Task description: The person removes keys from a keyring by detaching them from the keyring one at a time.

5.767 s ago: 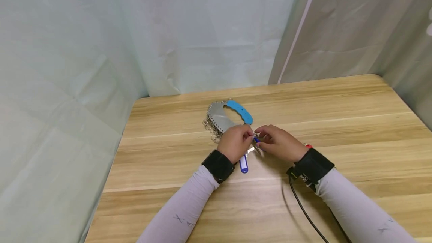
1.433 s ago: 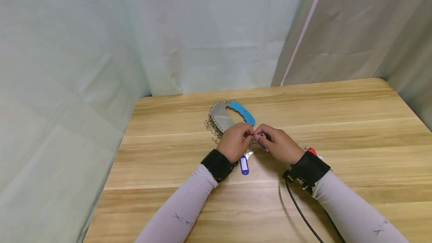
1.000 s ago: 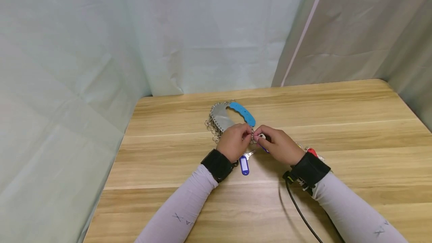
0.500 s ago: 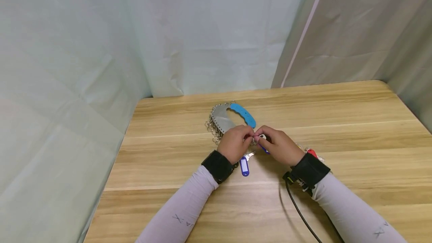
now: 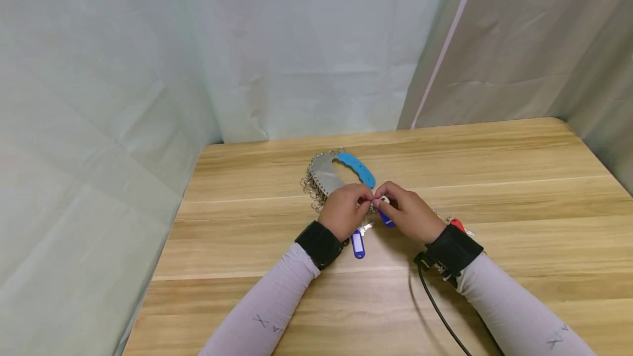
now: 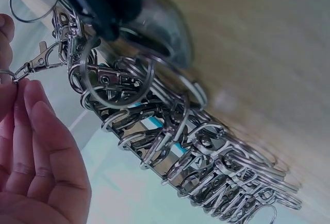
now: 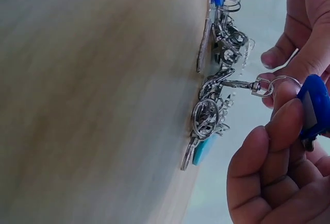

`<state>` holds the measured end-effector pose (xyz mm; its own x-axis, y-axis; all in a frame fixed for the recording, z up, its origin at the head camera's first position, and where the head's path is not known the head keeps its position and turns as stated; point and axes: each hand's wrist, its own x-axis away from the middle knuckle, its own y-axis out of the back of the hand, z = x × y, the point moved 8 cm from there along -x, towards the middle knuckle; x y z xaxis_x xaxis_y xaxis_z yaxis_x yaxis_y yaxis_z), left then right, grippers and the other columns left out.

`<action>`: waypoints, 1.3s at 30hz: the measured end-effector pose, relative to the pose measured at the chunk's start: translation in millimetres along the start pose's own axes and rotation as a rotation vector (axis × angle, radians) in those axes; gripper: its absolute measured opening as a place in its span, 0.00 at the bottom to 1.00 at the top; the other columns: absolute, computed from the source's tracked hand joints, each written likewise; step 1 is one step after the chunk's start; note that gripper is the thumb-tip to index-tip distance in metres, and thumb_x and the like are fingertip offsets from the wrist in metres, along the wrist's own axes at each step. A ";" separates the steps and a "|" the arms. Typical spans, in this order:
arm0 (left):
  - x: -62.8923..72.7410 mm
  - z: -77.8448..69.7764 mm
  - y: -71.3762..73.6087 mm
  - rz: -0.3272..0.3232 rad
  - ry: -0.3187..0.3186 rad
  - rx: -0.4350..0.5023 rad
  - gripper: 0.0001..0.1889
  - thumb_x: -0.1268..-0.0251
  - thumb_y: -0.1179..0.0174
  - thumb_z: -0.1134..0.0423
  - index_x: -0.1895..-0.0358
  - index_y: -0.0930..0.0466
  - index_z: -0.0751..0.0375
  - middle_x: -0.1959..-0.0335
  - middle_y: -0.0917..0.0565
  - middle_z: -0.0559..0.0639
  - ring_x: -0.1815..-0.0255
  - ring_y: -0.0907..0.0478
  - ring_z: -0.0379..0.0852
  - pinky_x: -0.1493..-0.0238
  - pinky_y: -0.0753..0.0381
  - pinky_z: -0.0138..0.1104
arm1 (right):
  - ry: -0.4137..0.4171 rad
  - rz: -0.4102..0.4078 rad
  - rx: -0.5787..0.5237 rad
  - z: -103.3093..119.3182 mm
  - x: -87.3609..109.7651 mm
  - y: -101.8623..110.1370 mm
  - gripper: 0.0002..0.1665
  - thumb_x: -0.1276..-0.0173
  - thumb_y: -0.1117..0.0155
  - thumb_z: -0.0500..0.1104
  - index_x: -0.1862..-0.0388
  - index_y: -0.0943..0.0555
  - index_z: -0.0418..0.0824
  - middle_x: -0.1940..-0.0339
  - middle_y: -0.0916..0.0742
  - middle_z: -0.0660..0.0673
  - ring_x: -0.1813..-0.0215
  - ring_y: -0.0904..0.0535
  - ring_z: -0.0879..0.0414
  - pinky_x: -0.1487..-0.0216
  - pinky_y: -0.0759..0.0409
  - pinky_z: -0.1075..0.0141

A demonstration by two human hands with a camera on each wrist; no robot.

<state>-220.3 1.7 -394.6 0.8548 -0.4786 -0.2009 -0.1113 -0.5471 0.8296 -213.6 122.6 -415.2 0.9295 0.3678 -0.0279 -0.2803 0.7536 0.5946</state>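
In the head view my left hand (image 5: 344, 207) and right hand (image 5: 409, 212) meet fingertip to fingertip at the near end of a crescent-shaped metal key holder (image 5: 323, 172) with a blue handle (image 5: 357, 169). The left fingers pinch a small split ring joined to a swivel clasp (image 7: 242, 84) on the holder. My right thumb and fingers pinch the same ring, from which a blue key tag (image 7: 313, 105) hangs beside them. Many clasps and rings (image 6: 206, 147) line the holder's edge. The hands partly hide the ring.
A second blue key tag (image 5: 357, 244) with a key (image 5: 367, 227) lies just below my left hand. Right of my right wrist lies a red key tag (image 5: 457, 223) with keys. A black cable (image 5: 440, 304) runs from the right wrist over the wooden table (image 5: 237, 246).
Compared with the earliest frame, my right fingers have closed in against the left ones. In the last half second the hanging blue tag has turned, showing more of its face.
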 end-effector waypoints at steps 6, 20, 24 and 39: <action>-1.4 1.8 3.4 -0.016 0.026 0.013 0.02 0.32 0.37 0.66 0.60 0.17 0.55 0.62 0.13 0.47 0.60 0.17 0.43 0.56 0.19 0.35 | 0.043 0.012 -0.025 3.0 0.1 -1.3 0.02 0.23 0.41 0.41 0.55 0.21 0.47 0.72 0.21 0.51 0.74 0.31 0.61 0.72 0.32 0.69; -1.9 4.4 -2.1 0.032 0.058 0.044 0.03 0.30 0.37 0.65 0.59 0.16 0.54 0.63 0.12 0.45 0.62 0.17 0.41 0.58 0.20 0.32 | 0.041 0.010 -0.024 3.8 3.1 -0.1 0.02 0.23 0.40 0.42 0.56 0.21 0.47 0.75 0.23 0.52 0.76 0.32 0.61 0.74 0.33 0.69; -2.2 1.9 -3.1 0.035 0.038 0.018 0.03 0.31 0.37 0.65 0.58 0.16 0.54 0.63 0.13 0.45 0.63 0.18 0.40 0.58 0.21 0.31 | 0.025 -0.004 -0.007 2.7 2.3 1.1 0.02 0.23 0.40 0.43 0.56 0.21 0.48 0.73 0.21 0.52 0.75 0.32 0.61 0.73 0.33 0.69; -2.2 -2.1 -4.3 0.032 -0.002 -0.012 0.03 0.30 0.38 0.65 0.59 0.17 0.54 0.60 0.13 0.47 0.58 0.15 0.42 0.54 0.18 0.34 | -0.002 -0.034 0.019 -4.2 1.8 3.9 0.05 0.22 0.42 0.45 0.54 0.22 0.46 0.70 0.19 0.51 0.70 0.28 0.58 0.68 0.31 0.68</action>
<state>-220.7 6.5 -396.6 0.8497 -0.4971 -0.1758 -0.1319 -0.5231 0.8420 -214.1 128.4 -416.3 0.9390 0.3408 -0.0466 -0.2439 0.7552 0.6085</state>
